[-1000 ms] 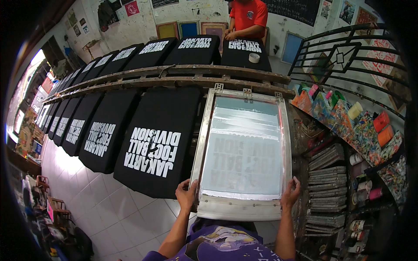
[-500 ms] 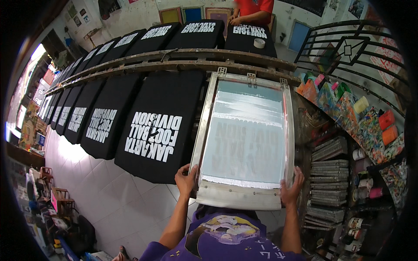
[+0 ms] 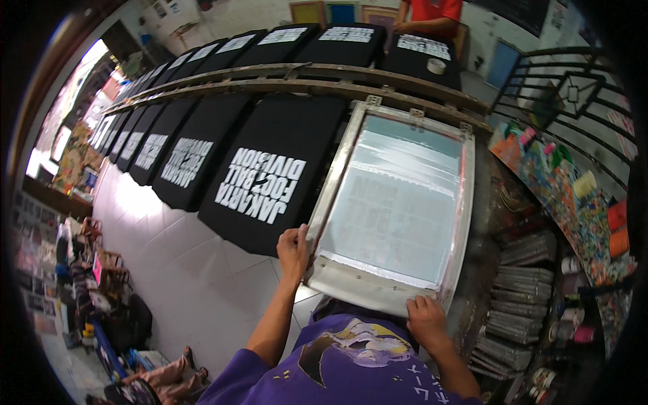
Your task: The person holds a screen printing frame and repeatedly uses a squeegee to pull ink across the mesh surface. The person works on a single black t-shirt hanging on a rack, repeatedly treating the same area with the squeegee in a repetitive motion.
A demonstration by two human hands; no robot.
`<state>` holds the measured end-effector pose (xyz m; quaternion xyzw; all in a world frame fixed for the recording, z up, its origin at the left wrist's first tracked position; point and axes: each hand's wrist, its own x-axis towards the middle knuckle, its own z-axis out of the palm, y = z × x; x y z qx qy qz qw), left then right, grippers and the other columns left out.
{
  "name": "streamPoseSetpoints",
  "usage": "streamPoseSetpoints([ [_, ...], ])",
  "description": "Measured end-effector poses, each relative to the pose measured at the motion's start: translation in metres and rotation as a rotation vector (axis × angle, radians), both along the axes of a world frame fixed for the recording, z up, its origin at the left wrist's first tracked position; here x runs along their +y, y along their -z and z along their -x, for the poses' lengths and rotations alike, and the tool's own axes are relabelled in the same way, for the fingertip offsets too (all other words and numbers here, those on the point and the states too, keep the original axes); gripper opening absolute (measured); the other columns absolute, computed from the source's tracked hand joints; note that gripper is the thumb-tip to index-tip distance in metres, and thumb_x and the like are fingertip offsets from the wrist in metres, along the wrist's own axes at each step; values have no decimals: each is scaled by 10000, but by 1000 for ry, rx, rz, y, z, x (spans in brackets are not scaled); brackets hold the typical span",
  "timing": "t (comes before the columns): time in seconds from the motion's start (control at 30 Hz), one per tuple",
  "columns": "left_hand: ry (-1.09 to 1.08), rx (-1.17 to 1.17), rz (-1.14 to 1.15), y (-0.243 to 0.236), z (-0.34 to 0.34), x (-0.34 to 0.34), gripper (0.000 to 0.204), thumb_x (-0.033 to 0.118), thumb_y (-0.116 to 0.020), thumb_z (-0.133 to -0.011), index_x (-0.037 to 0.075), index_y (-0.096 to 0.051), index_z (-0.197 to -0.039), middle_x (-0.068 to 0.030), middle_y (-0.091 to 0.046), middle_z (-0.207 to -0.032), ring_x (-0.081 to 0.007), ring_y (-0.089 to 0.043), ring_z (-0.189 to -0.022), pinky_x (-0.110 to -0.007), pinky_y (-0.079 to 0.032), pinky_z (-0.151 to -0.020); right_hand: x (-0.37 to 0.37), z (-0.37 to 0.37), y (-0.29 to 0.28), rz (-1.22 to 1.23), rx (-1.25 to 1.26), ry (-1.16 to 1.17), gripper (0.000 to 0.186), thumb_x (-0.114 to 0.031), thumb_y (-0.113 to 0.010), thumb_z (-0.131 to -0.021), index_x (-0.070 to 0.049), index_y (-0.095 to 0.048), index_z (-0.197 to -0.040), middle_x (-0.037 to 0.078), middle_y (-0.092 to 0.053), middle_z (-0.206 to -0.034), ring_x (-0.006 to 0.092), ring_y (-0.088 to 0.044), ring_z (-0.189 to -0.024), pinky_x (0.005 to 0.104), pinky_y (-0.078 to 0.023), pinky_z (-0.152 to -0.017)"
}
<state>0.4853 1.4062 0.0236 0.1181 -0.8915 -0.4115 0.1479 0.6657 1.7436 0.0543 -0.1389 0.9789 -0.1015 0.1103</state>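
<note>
A silk-screen printing frame [image 3: 463,223] lies in front of me, hinged at its far end. White ink streaks cross the upper part of its pale mesh [image 3: 385,216], and faint block lettering shows through below. My left hand [image 3: 292,255] is closed on the frame's left side, close to the near corner. At the near edge, toward the right corner, the fingers of my right hand [image 3: 426,318] curl over the rim. Directly left of the frame lies a black T-shirt [image 3: 297,128] with white block lettering. Whatever is under the screen is mostly hidden.
More black printed shirts [image 3: 182,165] line both sides of the long rails [image 3: 290,84]. A tape roll [image 3: 436,66] sits on a far shirt, beside a person in red [image 3: 435,17]. Stacked frames [image 3: 520,297] and a paint-spattered shelf [image 3: 560,202] stand at right. Someone's legs [image 3: 172,381] show lower left.
My right hand has moved from the frame's right side to its near edge and now grips there. My left hand stays at the left side. The whole view has shifted and tilted.
</note>
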Motion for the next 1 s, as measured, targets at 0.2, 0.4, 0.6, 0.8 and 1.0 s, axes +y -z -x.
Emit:
streamPoseSetpoints([
  [0.2,630,81,198,-68,-34,22,468,445,-715,-889,79,-740,-1179,-126,-702,-1068,-315,-632,-1046,-418,-476,-935,12,33,-40,199,54,83,484,-157,-763,-717,-34,-621,-1163,151,-639,-1052,347,-600,-1042,487,-463,-938],
  [0.4,922,-2,641,-57,-34,20,640,430,-790,-784,175,-642,-1352,-81,-665,-1119,-267,-578,-1127,-393,-427,-1005,23,46,-16,225,194,134,529,-93,-780,-711,-42,-610,-1209,143,-642,-1083,349,-596,-1060,474,-462,-943],
  [0.6,886,-20,756,-34,-17,18,373,215,-761,-791,181,-707,-1159,-10,-669,-1029,-227,-611,-1058,-389,-494,-908,19,45,-13,218,263,235,366,-43,-799,-693,-29,-637,-1020,141,-660,-996,353,-616,-1007,462,-468,-904],
  [0.8,994,-63,760,-41,-2,19,284,223,-780,-722,143,-695,-982,3,-655,-971,-227,-634,-988,-359,-534,-837,13,50,-9,137,291,246,352,-68,-813,-654,-50,-625,-951,130,-647,-945,345,-615,-962,468,-465,-912],
  [1.0,1045,3,692,-36,1,14,233,195,-737,-717,122,-674,-929,-20,-618,-916,-237,-611,-934,-367,-534,-809,11,49,3,157,309,296,235,57,-674,-645,-42,-598,-844,134,-611,-894,364,-595,-911,487,-461,-832],
])
